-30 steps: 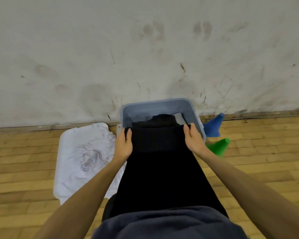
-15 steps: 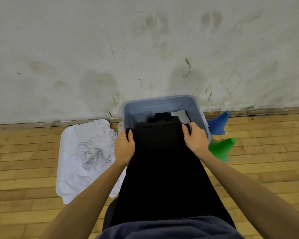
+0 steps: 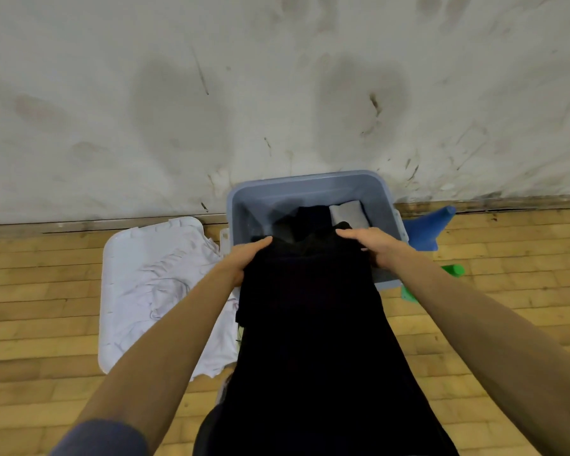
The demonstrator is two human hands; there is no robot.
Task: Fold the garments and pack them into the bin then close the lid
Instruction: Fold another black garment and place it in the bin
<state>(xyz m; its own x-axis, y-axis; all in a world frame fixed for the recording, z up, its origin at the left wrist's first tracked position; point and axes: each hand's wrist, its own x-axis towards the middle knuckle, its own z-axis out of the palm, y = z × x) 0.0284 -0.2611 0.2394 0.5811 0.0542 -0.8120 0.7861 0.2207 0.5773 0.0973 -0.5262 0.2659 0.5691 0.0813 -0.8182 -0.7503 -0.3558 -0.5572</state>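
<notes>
A blue-grey bin (image 3: pixel 310 182) stands on the wooden floor against the wall. Dark clothing and a folded grey piece (image 3: pixel 348 213) lie inside it. A long black garment (image 3: pixel 310 317) hangs from my hands, its top edge over the bin's near rim. My left hand (image 3: pixel 244 258) grips the garment's left top edge and my right hand (image 3: pixel 372 245) grips its right top edge. The bin's white lid (image 3: pixel 119 258) lies flat on the floor to the left, with a crumpled white garment (image 3: pixel 168 291) on it.
A blue cone (image 3: pixel 428 228) and a green cone (image 3: pixel 451 269) lie on the floor right of the bin. The scuffed white wall (image 3: pixel 277 93) rises directly behind it. Wooden floor (image 3: pixel 40 307) extends on both sides.
Both hands have pushed the black garment's top edge further forward over the bin's near rim. The view has tilted down and drawn closer to the bin.
</notes>
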